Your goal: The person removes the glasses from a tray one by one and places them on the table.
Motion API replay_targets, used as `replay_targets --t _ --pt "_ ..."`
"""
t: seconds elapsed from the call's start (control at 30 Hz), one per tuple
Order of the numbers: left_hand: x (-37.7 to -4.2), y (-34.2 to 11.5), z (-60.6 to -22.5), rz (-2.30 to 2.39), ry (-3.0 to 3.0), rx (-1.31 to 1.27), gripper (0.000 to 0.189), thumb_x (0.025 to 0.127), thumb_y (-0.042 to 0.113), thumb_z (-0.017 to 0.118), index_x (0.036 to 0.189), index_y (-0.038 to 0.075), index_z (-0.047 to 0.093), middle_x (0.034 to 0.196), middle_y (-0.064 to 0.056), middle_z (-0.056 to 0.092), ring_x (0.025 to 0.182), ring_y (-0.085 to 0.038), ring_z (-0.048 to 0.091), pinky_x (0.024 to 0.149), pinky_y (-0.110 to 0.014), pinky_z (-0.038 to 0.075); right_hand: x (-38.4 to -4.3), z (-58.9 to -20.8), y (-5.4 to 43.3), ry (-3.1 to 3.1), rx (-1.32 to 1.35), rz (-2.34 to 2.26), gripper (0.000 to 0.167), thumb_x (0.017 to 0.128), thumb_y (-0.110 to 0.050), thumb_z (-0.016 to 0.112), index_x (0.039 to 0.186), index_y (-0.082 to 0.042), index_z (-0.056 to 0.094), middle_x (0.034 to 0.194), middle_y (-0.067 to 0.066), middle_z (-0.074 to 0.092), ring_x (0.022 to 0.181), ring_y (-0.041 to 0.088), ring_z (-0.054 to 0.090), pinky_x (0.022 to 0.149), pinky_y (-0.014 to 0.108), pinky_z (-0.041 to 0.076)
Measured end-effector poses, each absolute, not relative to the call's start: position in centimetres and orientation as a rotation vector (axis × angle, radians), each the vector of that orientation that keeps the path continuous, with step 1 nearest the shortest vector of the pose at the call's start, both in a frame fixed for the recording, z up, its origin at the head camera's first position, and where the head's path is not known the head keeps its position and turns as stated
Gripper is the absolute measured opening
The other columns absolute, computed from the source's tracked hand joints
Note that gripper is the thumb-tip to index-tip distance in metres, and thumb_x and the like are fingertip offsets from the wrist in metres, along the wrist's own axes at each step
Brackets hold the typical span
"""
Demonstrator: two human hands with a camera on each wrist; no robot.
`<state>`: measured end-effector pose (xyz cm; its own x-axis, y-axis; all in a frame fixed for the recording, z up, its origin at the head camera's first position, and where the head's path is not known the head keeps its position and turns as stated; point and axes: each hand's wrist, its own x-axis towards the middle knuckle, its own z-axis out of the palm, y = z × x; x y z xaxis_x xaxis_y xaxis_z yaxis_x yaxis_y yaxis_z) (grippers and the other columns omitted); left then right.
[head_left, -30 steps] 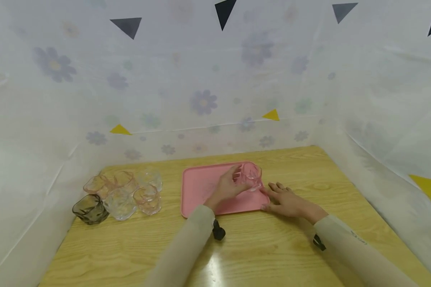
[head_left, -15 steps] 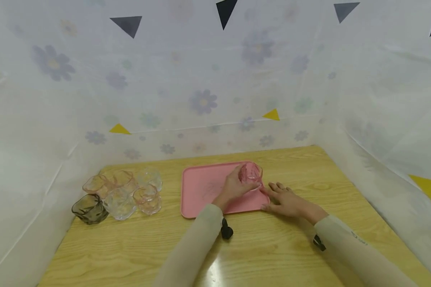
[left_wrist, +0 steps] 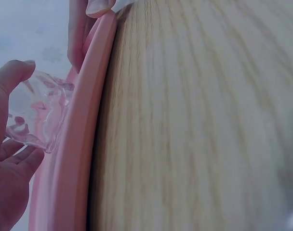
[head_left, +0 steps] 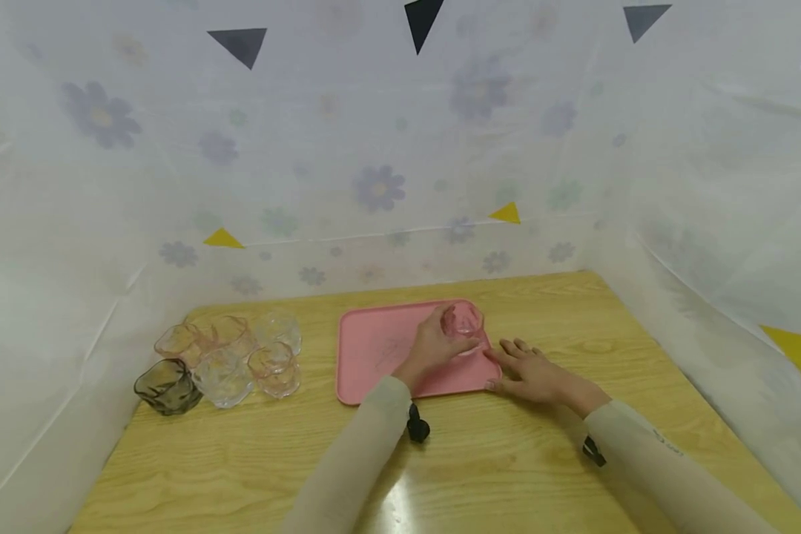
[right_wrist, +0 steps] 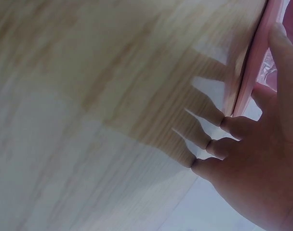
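Note:
A pink tray [head_left: 374,348] lies in the middle of the wooden table [head_left: 507,460]. My left hand [head_left: 437,345] grips a clear pinkish glass [head_left: 463,324] at the tray's far right corner. In the left wrist view the glass [left_wrist: 38,115] sits between thumb and fingers just inside the tray rim [left_wrist: 84,144]. My right hand [head_left: 530,371] lies flat on the table with its fingers against the tray's right edge; in the right wrist view the right hand [right_wrist: 247,139] touches the tray edge [right_wrist: 255,72].
Several glasses [head_left: 240,356], clear and pinkish, stand in a cluster at the table's left, with a smoky dark glass [head_left: 167,387] at the front left. White flowered sheeting [head_left: 374,148] walls the table on three sides.
My left hand has carried the glass slightly farther back and lower toward the tray's far right corner. My right hand has stayed in place.

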<state>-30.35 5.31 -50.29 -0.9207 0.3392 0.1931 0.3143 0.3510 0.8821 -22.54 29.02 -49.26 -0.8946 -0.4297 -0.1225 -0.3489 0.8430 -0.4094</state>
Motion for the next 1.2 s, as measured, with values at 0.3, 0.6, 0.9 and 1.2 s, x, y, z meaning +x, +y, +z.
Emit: replay_targets --t 0.3,0.6,0.9,1.2 --pt "-29.8 2.8 -49.7 1.638 2.578 0.629 0.093 0.082 0.041 0.093 0.158 0.014 0.046 0.155 -0.013 0.056 0.141 -0.03 0.055 0.113 -0.051 0.051 -22.3 -49.1 28.9 2.809 -0.601 -0.581 0.08 0.104 -0.062 0.054 0.167 -0.015 0.034 0.171 0.032 0.019 0.158 0.058 0.008 0.123 0.079 0.009" --pt "-27.4 -1.7 -47.6 1.632 2.611 0.665 0.097 0.079 0.052 0.091 0.157 0.017 0.047 0.147 -0.006 0.059 0.129 -0.023 0.059 0.105 -0.048 0.054 -22.4 -48.9 28.7 2.807 -0.609 -0.578 0.08 0.104 -0.062 0.054 0.166 -0.015 0.034 0.171 0.031 0.019 0.158 0.057 0.009 0.123 0.078 0.01" --pt "-24.3 -7.2 -45.6 1.698 2.66 0.606 0.091 0.076 0.041 0.096 0.15 0.01 0.052 0.145 -0.012 0.06 0.134 -0.028 0.059 0.111 -0.051 0.052 -22.4 -48.8 28.8 2.812 -0.62 -0.574 0.081 0.104 -0.061 0.055 0.166 -0.014 0.034 0.171 0.032 0.019 0.158 0.058 0.01 0.123 0.079 0.011" --pt "-21.6 -13.0 -45.2 1.68 2.735 0.54 0.085 0.075 0.036 0.097 0.145 0.009 0.056 0.13 -0.011 0.066 0.121 -0.029 0.065 0.099 -0.048 0.057 -22.6 -49.3 29.1 2.817 -0.633 -0.569 0.08 0.104 -0.062 0.055 0.166 -0.015 0.034 0.171 0.032 0.02 0.158 0.058 0.01 0.122 0.079 0.011"
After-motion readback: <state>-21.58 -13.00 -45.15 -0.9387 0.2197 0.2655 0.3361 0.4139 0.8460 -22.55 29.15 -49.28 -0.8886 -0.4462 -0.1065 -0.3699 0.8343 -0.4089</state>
